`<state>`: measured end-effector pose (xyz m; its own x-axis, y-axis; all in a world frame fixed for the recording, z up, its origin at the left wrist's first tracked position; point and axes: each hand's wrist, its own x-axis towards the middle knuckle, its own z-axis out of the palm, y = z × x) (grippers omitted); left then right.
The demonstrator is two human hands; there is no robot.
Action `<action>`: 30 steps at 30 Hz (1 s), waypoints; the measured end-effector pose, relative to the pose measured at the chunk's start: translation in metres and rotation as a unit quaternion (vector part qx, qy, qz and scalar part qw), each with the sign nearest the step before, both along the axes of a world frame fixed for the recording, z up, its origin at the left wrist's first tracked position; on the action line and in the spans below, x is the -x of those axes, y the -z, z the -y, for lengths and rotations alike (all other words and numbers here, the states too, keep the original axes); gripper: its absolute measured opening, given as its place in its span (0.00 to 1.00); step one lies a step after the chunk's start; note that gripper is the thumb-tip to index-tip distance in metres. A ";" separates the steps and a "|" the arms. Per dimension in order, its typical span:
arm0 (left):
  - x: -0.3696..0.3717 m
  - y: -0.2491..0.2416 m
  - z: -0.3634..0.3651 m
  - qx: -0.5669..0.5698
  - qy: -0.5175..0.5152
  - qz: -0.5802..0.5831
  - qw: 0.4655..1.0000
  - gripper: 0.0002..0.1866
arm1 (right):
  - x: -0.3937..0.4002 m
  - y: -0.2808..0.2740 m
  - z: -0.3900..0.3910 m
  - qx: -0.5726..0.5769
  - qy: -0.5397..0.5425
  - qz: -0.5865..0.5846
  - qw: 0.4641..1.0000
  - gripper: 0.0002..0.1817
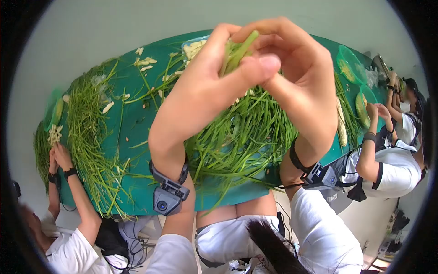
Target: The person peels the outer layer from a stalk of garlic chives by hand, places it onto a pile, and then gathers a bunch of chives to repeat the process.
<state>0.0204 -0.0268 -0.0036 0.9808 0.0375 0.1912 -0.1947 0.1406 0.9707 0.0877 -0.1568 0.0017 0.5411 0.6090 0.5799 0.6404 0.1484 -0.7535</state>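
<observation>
Hands at work over the table [137, 123]: left hand [214, 77] and right hand [292, 68] both pinch one green stalk [235, 52] raised above the stalk pile [246, 132], apparently mid-trim; snapping it next needs firm fingertip grip

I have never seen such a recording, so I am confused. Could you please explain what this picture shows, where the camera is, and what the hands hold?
There is one picture, from a camera worn on a person's head, looking down, with a round fisheye edge. The left hand and right hand are that person's own; together they pinch a green stalk. A small wrist camera is strapped on each forearm. Below is a green table with a heap of green stalks, and pale pieces. Other people work at both sides.
</observation>
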 end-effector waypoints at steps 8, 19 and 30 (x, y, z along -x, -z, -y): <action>0.010 0.004 -0.021 -0.056 0.035 0.031 0.997 0.15 | 0.012 -0.017 0.010 -0.128 -0.039 -0.061 0.989 0.16; 0.012 0.000 -0.015 -0.037 0.044 0.105 0.993 0.12 | -0.002 -0.004 0.008 -0.257 0.053 -0.007 0.965 0.21; 0.009 -0.001 -0.012 -0.012 -0.013 0.148 0.989 0.13 | 0.019 -0.010 -0.008 -0.262 0.078 -0.097 0.957 0.22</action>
<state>0.0110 -0.0150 -0.0024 0.8808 0.0529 0.4706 -0.4736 0.1089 0.8740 0.0688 -0.1485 0.0119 0.7304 0.1661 0.6625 0.5405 0.4525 -0.7093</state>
